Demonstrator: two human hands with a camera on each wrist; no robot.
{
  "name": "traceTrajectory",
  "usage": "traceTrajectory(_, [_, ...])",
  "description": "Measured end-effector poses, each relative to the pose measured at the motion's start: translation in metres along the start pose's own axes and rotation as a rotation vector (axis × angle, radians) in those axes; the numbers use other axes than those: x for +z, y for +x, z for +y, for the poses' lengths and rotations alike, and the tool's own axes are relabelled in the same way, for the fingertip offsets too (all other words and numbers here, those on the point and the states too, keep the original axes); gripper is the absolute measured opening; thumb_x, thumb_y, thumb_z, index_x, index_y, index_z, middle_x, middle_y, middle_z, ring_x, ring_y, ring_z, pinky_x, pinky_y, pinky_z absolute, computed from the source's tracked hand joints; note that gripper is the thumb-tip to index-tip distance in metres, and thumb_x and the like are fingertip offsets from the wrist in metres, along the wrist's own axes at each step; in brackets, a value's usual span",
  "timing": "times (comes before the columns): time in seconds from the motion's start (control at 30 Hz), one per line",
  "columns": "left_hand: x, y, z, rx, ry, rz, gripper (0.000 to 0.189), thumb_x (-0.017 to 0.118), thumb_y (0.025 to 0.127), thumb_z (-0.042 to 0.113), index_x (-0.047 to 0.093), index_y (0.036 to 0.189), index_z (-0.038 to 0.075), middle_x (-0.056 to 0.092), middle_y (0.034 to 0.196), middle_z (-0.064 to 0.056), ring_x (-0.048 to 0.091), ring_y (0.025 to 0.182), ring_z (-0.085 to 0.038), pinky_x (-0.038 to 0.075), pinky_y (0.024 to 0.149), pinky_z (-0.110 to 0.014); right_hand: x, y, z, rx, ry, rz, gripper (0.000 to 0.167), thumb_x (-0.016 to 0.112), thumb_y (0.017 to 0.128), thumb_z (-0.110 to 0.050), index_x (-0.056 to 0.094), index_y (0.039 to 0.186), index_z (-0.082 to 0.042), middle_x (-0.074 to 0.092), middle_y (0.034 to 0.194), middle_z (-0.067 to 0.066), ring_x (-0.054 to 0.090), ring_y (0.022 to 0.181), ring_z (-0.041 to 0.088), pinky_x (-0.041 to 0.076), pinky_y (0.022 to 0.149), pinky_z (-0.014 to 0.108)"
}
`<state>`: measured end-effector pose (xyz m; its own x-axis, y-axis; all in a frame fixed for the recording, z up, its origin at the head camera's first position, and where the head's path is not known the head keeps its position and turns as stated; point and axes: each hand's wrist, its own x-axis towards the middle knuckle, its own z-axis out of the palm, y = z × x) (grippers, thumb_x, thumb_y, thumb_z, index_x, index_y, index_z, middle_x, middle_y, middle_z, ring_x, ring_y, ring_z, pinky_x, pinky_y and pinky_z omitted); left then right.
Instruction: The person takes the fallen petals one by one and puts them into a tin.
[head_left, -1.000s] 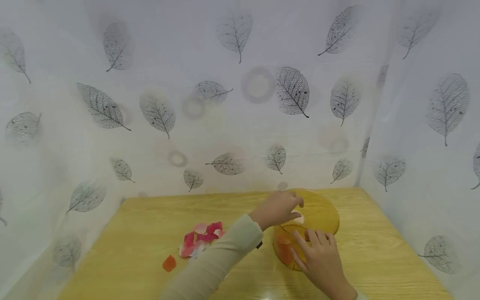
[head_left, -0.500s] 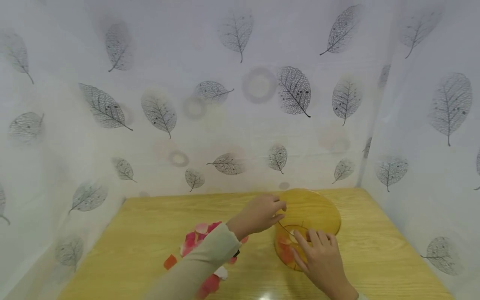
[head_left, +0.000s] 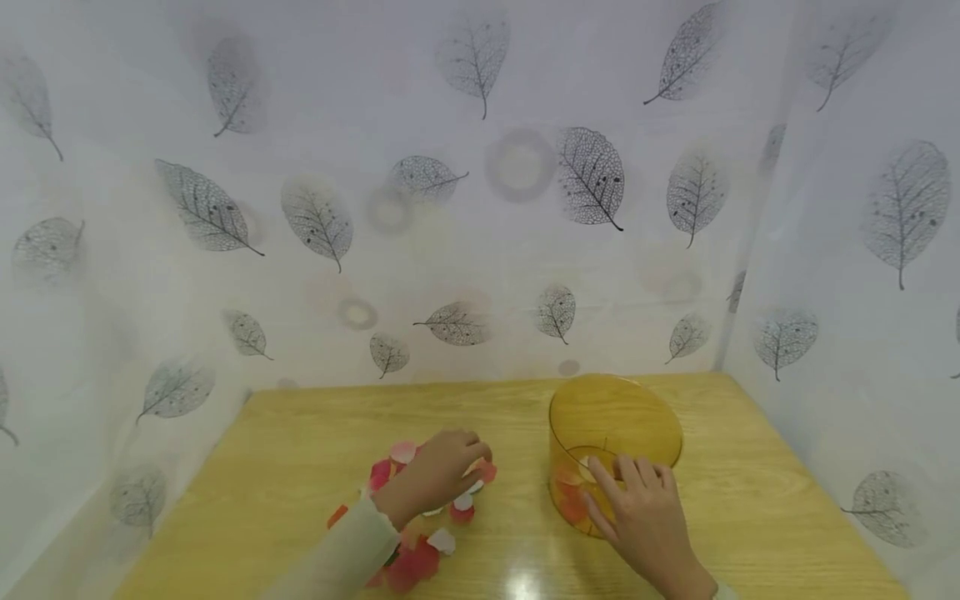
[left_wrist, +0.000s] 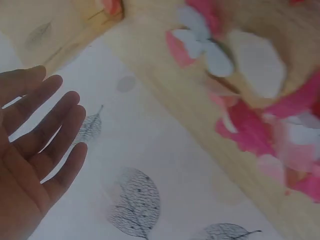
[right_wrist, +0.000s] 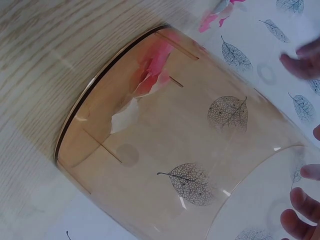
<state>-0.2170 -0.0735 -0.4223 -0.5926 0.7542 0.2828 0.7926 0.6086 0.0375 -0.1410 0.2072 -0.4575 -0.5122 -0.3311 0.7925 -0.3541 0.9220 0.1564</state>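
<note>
My left hand [head_left: 438, 471] is over the loose pile of pink, red and white petals [head_left: 412, 567] on the table, holding nothing. In the left wrist view its fingers [left_wrist: 67, 120] are spread and slightly bent, with blurred petals across from them. An amber see-through container [head_left: 564, 442] stands upright to the right, wide mouth up. Several petals [right_wrist: 152, 67], pink, orange and white, lie at its bottom. My right hand [head_left: 645, 517] stays at the container's front, fingers loosely bent and right at the rim. Part of that hand falls outside the right wrist view.
The wood-grain table [head_left: 750, 500] is enclosed by pale sheeting [head_left: 480, 250] printed with grey leaves at the back and sides. A single orange petal [head_left: 337, 516] lies at the left of the pile, partly behind the left sleeve [head_left: 337, 550].
My left hand has moved from above the container back to the left, over the petals. A white petal near its fingers is now inside the container. The right hand stays in place.
</note>
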Motion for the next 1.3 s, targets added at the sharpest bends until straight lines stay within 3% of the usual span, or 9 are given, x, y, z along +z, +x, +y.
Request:
traceTrajectory(0.13, [0.012, -0.034, -0.021, -0.103, -0.069, -0.032, 0.015, 0.071, 0.082, 0.017, 0.067, 0.095, 0.011, 0.066, 0.089, -0.001, 0.060, 0.080, -0.013, 0.051, 0.071, -0.025, 0.000, 0.001, -0.001, -0.011, 0.020, 0.024, 0.051, 0.027, 0.097, -0.049, 0.065, 0.099, -0.014, 0.051, 0.076, 0.005, 0.046, 0.067, 0.022, 0.040, 0.062, 0.043])
traceTrajectory(0.3, [0.021, -0.064, -0.052, -0.267, -0.022, -0.026, 0.013, 0.073, 0.080, 0.014, 0.066, 0.091, 0.011, 0.066, 0.086, 0.000, 0.061, 0.075, -0.014, 0.052, 0.068, -0.029, -0.001, 0.002, -0.001, -0.020, 0.021, 0.028, 0.051, 0.028, 0.097, -0.049, 0.065, 0.100, -0.013, 0.052, 0.076, 0.006, 0.048, 0.066, 0.023, 0.041, 0.060, 0.043])
traceTrajectory(0.5, [0.022, -0.082, -0.078, -0.473, -0.089, -0.056, 0.011, 0.071, 0.080, 0.009, 0.067, 0.090, 0.011, 0.062, 0.081, -0.001, 0.055, 0.070, -0.013, 0.051, 0.068, -0.032, -0.001, 0.003, 0.001, -0.025, 0.023, 0.029, 0.052, 0.028, 0.097, -0.048, 0.065, 0.099, -0.012, 0.052, 0.076, 0.007, 0.048, 0.066, 0.024, 0.041, 0.061, 0.043])
traceTrajectory(0.63, [0.025, -0.085, -0.089, -0.526, -0.096, -0.082, 0.011, 0.072, 0.080, 0.012, 0.066, 0.090, 0.012, 0.061, 0.080, 0.001, 0.056, 0.073, -0.014, 0.051, 0.072, -0.034, -0.002, 0.004, 0.000, -0.019, 0.026, 0.016, 0.053, 0.027, 0.097, -0.048, 0.066, 0.099, -0.012, 0.052, 0.076, 0.007, 0.049, 0.066, 0.024, 0.041, 0.062, 0.044])
traceTrajectory(0.8, [0.032, -0.083, -0.101, -0.560, -0.103, -0.106, 0.012, 0.072, 0.081, 0.012, 0.065, 0.091, 0.013, 0.062, 0.083, 0.000, 0.059, 0.076, -0.017, 0.053, 0.074, -0.035, -0.002, 0.004, -0.002, -0.002, 0.023, -0.007, 0.056, 0.024, 0.098, -0.049, 0.066, 0.098, -0.012, 0.052, 0.075, 0.006, 0.048, 0.066, 0.023, 0.041, 0.063, 0.044])
traceTrajectory(0.87, [0.034, -0.076, -0.106, -0.557, -0.096, -0.104, 0.012, 0.071, 0.082, 0.011, 0.066, 0.092, 0.012, 0.063, 0.086, -0.002, 0.062, 0.079, -0.020, 0.053, 0.075, -0.038, -0.002, 0.003, -0.001, 0.005, 0.016, -0.015, 0.056, 0.024, 0.097, -0.050, 0.066, 0.099, -0.013, 0.051, 0.075, 0.006, 0.048, 0.066, 0.023, 0.041, 0.064, 0.044])
traceTrajectory(1.1, [0.046, -0.057, -0.119, -0.443, -0.065, -0.098, 0.010, 0.067, 0.082, 0.005, 0.070, 0.092, 0.008, 0.067, 0.089, -0.007, 0.064, 0.083, -0.024, 0.052, 0.081, -0.041, -0.002, 0.004, 0.000, 0.002, 0.017, -0.008, 0.056, 0.023, 0.098, -0.050, 0.065, 0.099, -0.013, 0.050, 0.075, 0.005, 0.046, 0.066, 0.022, 0.040, 0.063, 0.043])
traceTrajectory(1.2, [0.053, -0.054, -0.122, -0.385, -0.064, -0.098, 0.009, 0.065, 0.083, 0.005, 0.070, 0.089, 0.009, 0.069, 0.088, -0.006, 0.064, 0.083, -0.023, 0.052, 0.080, -0.039, -0.002, 0.004, 0.000, -0.010, 0.024, 0.004, 0.055, 0.024, 0.098, -0.049, 0.065, 0.099, -0.012, 0.050, 0.075, 0.006, 0.045, 0.065, 0.023, 0.039, 0.062, 0.042])
traceTrajectory(1.3, [0.059, -0.055, -0.123, -0.370, -0.082, -0.119, 0.009, 0.065, 0.083, 0.005, 0.069, 0.088, 0.011, 0.068, 0.086, -0.003, 0.064, 0.081, -0.021, 0.052, 0.078, -0.038, -0.003, 0.003, -0.002, -0.011, 0.028, 0.001, 0.055, 0.024, 0.098, -0.049, 0.065, 0.099, -0.013, 0.049, 0.075, 0.005, 0.045, 0.065, 0.022, 0.039, 0.062, 0.042])
